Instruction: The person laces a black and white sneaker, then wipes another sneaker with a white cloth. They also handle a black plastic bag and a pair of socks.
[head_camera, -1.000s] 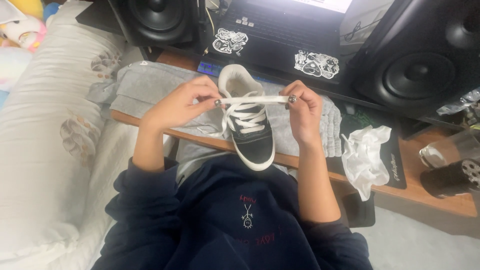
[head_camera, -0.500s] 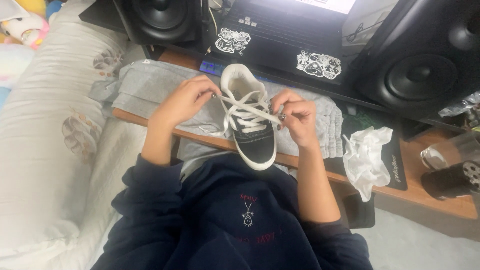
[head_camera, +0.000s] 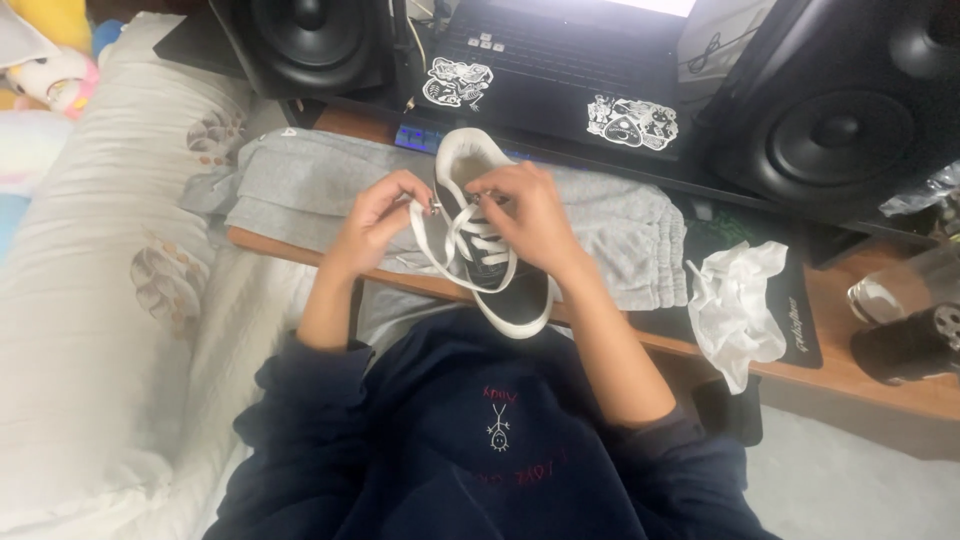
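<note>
Item: black sneaker (head_camera: 492, 268) with white sole and white tongue, lying on a grey folded garment (head_camera: 300, 190) at the near edge of the wooden desk (head_camera: 880, 385), toe overhanging that edge toward the person, heel opening toward the laptop.

Laces: white shoelace (head_camera: 452, 250), threaded through the lower eyelets, its free ends drawn up to the top of the shoe and looping loosely down on the left side.

Left hand (head_camera: 372, 222): closed in a pinch on one lace end, just left of the shoe's opening, wrist resting over the grey garment.

Right hand (head_camera: 528, 215): fingers curled over the tongue and upper eyelets, closed on the other lace end as far as could be seen; the fingertips were partly hidden, so the exact hold was uncertain. The two hands stood close together, nearly touching above the tongue.

Surroundings on the desk: black laptop (head_camera: 560, 70) with white stickers along the far edge, behind the shoe; black speaker (head_camera: 310, 40) at the far left corner; second, larger black speaker (head_camera: 850, 110) at the far right; crumpled white tissue (head_camera: 738, 300) on a dark mat near the right part of the near edge; glass (head_camera: 880, 295) and dark cylindrical object (head_camera: 915, 345) toward the right end.

Off the desk: white patterned pillow (head_camera: 120, 280) to the left. The person wore a navy sweatshirt (head_camera: 480, 440).
</note>
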